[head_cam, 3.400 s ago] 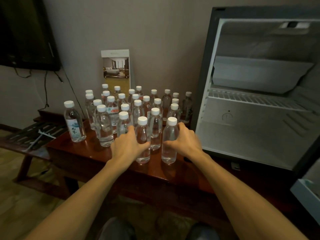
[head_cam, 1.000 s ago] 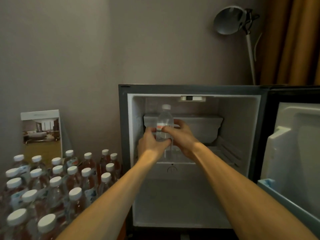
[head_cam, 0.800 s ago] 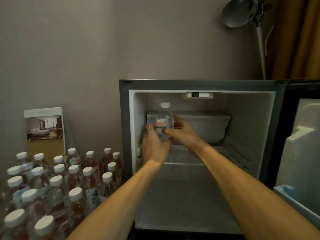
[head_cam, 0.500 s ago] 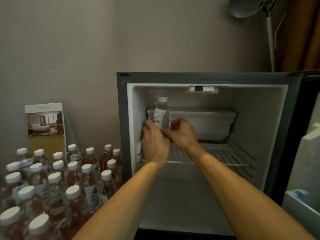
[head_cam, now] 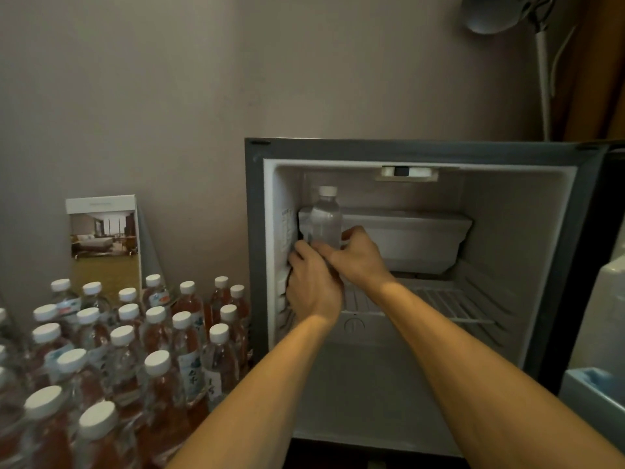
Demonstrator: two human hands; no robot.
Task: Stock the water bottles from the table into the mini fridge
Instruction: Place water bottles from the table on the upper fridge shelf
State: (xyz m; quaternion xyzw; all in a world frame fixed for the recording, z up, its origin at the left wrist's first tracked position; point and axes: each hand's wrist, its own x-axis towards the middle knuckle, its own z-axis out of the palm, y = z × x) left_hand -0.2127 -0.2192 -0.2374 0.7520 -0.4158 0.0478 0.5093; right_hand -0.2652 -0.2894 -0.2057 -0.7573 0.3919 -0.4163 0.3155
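The mini fridge (head_cam: pixel 416 151) stands open on the right. At the upper left inside it, a clear water bottle (head_cam: pixel 325 220) with a white cap stands upright in front of the freezer box (head_cam: pixel 409 238), above the wire shelf (head_cam: pixel 439 299). My right hand (head_cam: pixel 360 260) curls round the bottle's lower part from the right. My left hand (head_cam: pixel 313 287) curls at its base from the left, close to the fridge's left wall. The bottle's bottom is hidden behind both hands. Several more capped bottles (head_cam: pixel 155 336) crowd the table at the lower left.
The fridge door (head_cam: pixel 612 299) hangs open at the far right, with its door shelf (head_cam: pixel 592 387) low down. A standing photo card (head_cam: pixel 105 238) leans on the wall behind the bottles. A floor lamp (head_cam: pixel 541 79) and a curtain (head_cam: pixel 595 62) are behind the fridge.
Both hands left the table with bottles and reached into the fridge. Over the last second the visible bottle has shifted left and deeper, toward the fridge's left wall.
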